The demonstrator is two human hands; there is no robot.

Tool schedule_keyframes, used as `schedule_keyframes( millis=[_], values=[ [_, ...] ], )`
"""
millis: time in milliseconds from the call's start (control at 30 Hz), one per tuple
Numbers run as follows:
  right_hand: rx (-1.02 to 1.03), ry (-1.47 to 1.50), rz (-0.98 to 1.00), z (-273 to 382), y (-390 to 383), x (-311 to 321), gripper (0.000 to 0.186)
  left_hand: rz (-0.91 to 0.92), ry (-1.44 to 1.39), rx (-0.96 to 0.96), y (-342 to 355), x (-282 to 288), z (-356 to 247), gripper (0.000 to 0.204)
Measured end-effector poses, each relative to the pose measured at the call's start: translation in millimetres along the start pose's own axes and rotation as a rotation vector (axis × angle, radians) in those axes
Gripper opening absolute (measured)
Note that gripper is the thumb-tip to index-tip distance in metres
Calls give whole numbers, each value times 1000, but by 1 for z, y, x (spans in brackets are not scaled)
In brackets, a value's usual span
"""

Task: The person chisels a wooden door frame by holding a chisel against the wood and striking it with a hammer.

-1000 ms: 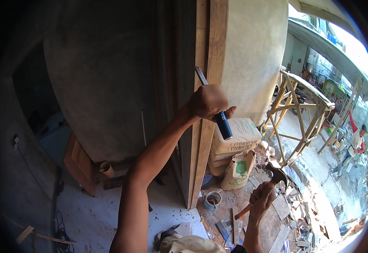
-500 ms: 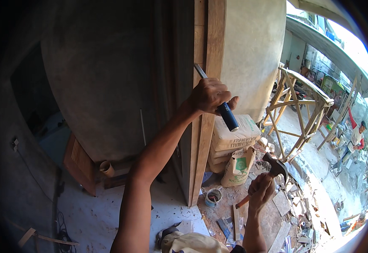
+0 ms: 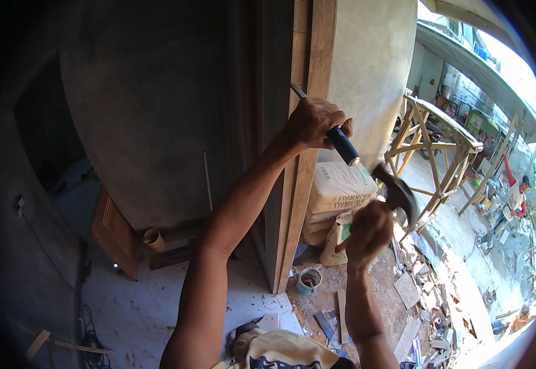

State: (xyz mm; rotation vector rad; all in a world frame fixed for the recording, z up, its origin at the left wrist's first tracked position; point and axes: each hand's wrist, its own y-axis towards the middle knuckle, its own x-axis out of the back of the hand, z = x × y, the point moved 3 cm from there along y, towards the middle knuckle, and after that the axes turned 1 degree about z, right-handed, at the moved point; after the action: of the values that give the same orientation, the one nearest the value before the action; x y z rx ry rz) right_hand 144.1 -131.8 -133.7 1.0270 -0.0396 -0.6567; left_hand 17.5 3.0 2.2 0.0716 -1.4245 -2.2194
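My left hand point(image 3: 317, 125) is closed round a chisel point(image 3: 344, 147) with a dark blue handle. The steel blade reaches up and left to the edge of a wooden door frame point(image 3: 321, 55), its tip against the wood. In my right hand point(image 3: 369, 230) is a claw hammer point(image 3: 398, 194), raised to the right of and below the chisel's butt, with a gap between them. The hammer's head is dark; its handle is mostly hidden by my fingers and slightly blurred.
Stacked cement bags point(image 3: 342, 187) stand beyond the frame, near a small bucket point(image 3: 309, 280). Rubble point(image 3: 431, 289) and boards litter the ground. Wooden trestles point(image 3: 431, 147) stand at the right, with another person point(image 3: 514, 200) farther off. A wooden panel point(image 3: 113, 234) leans at the left.
My right hand has swung the hammer up and left, closer to the chisel's butt. The chisel and my left hand have shifted slightly up and right in the view, as has the door frame's upper part.
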Motion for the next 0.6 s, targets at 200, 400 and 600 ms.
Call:
schedule_keyframes(
  millis=[200,400,600],
  values=[
    [180,-256,182,5,2,-10,33,-1,-45,33,7,-4,3,34],
    [38,438,-102,12,-16,33,47,-11,16,19,4,-6,1,39],
    [-142,345,-182,-19,-33,81,42,9,-13,-152,-3,-3,-1,40]
  ],
)
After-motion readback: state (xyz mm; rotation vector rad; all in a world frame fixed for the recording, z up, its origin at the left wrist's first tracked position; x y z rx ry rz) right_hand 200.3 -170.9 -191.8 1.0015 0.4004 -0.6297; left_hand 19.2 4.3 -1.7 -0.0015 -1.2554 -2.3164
